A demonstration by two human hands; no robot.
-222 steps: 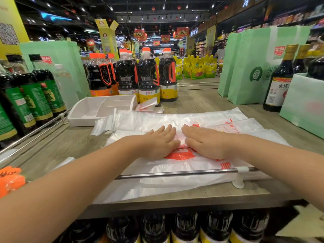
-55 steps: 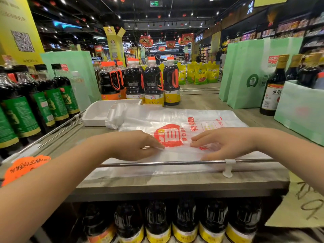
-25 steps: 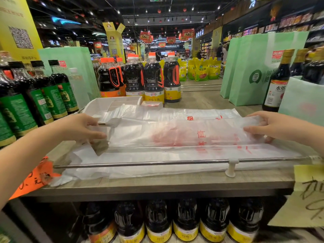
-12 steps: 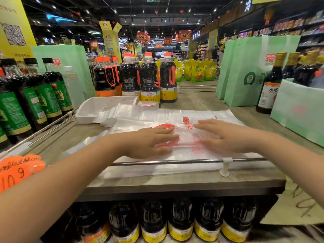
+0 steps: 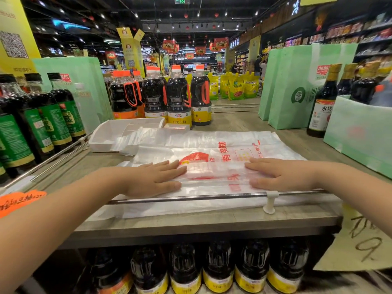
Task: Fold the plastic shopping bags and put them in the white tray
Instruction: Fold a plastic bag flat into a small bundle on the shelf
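Observation:
A white plastic shopping bag with red print [image 5: 214, 176] lies folded lengthwise into a band on the wooden shelf top, over other flat bags [image 5: 212, 143]. My left hand [image 5: 154, 179] presses flat on the band's left part, fingers straight. My right hand [image 5: 277, 176] presses flat on its right part. The white tray [image 5: 106, 136] sits at the back left, with bag handles draped over its near side. A small folded bag [image 5: 177, 127] lies beside the tray's right end.
Dark sauce bottles [image 5: 178, 96] stand behind the tray and along the left [image 5: 42, 122]. Green paper bags [image 5: 297, 88] and more bottles [image 5: 323, 105] stand at the right. A metal rail [image 5: 212, 197] runs along the shelf's front edge.
A second ago both hands held the bag's ends stretched wide. They then laid it down as a band and came to the middle; now they have slid slightly apart, pressing it flat.

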